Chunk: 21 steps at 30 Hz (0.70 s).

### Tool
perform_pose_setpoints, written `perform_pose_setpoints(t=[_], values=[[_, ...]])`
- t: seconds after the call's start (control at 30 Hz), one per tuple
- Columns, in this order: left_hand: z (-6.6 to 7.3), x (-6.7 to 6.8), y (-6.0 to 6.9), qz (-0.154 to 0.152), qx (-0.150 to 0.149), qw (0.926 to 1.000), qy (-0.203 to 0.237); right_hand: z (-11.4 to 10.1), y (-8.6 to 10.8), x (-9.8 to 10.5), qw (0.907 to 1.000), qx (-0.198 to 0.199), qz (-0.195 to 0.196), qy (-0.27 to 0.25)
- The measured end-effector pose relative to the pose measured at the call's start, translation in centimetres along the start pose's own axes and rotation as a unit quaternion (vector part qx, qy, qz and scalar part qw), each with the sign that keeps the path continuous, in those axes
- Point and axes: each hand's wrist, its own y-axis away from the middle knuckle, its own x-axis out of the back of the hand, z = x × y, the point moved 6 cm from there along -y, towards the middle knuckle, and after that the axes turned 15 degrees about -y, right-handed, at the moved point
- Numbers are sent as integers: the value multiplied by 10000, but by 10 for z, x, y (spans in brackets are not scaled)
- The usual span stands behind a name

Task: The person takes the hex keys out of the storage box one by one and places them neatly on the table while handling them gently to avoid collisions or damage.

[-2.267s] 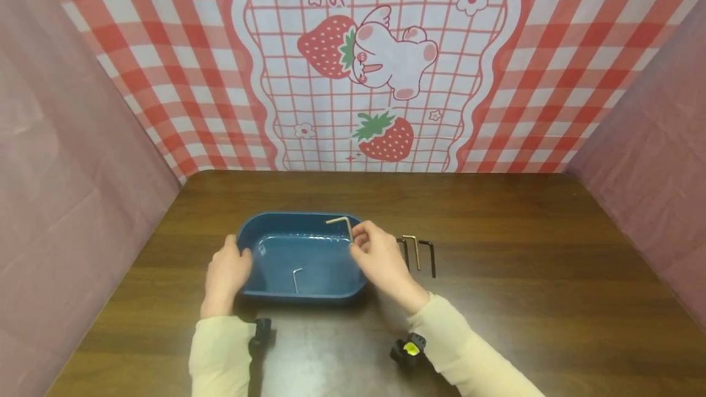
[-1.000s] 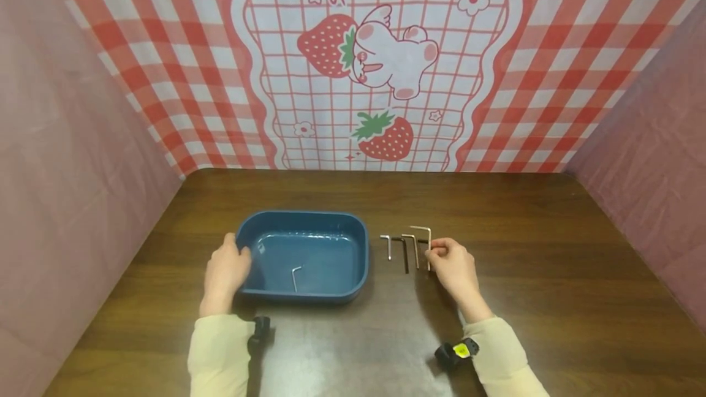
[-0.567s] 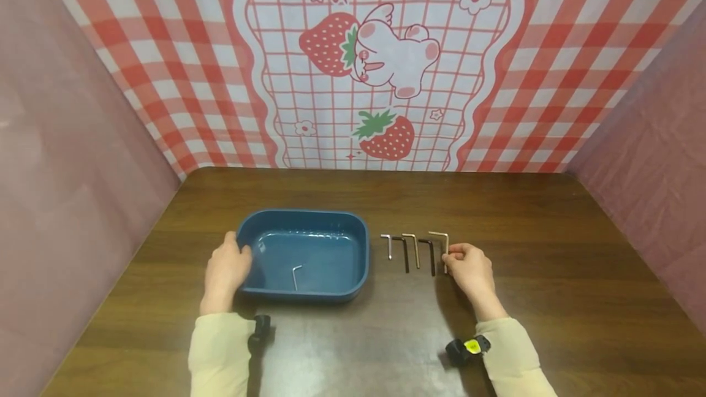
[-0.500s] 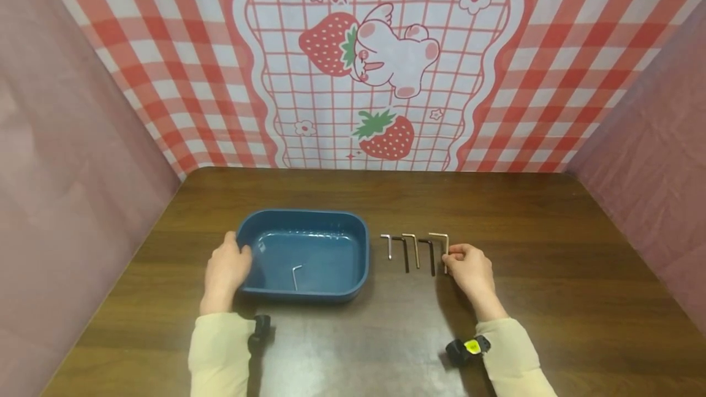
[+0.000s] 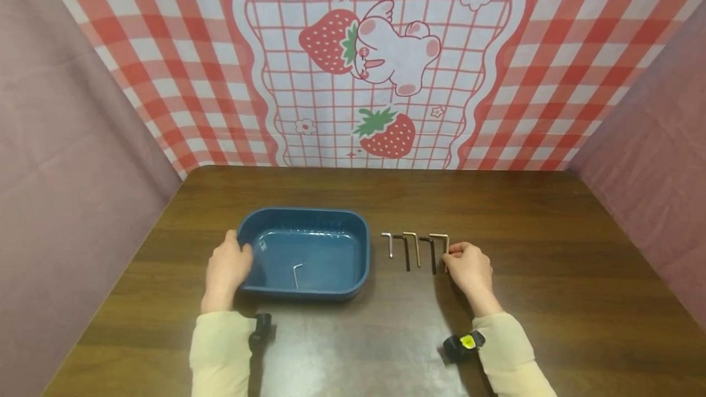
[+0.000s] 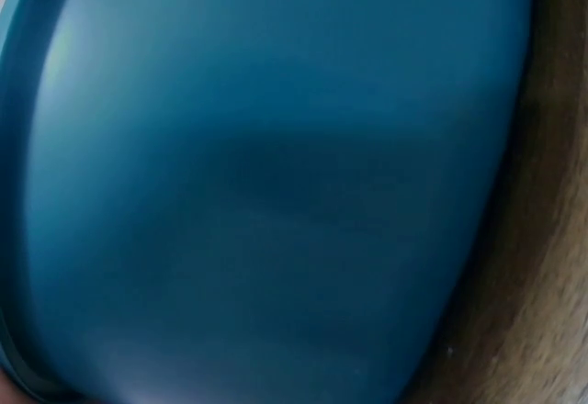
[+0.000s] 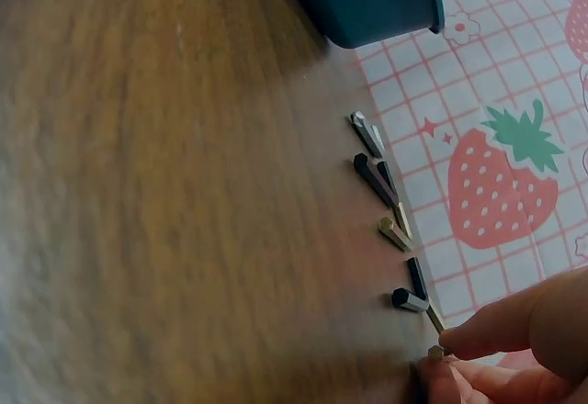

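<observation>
My left hand (image 5: pixel 227 269) holds the left rim of a blue rectangular basin (image 5: pixel 309 294), thumb over its inside edge. In the left wrist view the basin's wall (image 6: pixel 276 193) fills most of the picture. A small silver hex key (image 5: pixel 295 277) lies in the basin. Right of it, my right hand (image 5: pixel 469 268) pinches a brass-coloured hex key (image 5: pixel 439 236) at the end of a row. The others in the row are a short silver hex key (image 5: pixel 390 245), a black one (image 5: pixel 407 253), a brass one (image 5: pixel 416 249) and another black one (image 5: pixel 432 256).
The brown wooden table (image 5: pixel 529 225) runs back to a checked strawberry cloth (image 5: pixel 386 66). Pink cloth walls (image 5: pixel 66 139) stand on both sides. Each wrist wears a small black camera, such as the right wrist camera (image 5: pixel 458 348).
My right hand has moved right from over the basin with the brass hex key and lowered it to the row's right end. My left hand has stayed on the rim.
</observation>
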Motion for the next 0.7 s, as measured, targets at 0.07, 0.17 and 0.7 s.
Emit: perform_pose_setpoints(t=[0.07, 0.17, 0.7], values=[[0, 0, -1, 10, -1, 10000, -8, -1, -1, 0, 9999, 59, 80, 91], [-1, -1, -1, 29, -7, 10000, -13, -2, -1, 1, 9994, 131, 188, 266], [0, 1, -2, 52, 9, 10000, 15, -6, -1, 0, 9973, 209, 429, 556]])
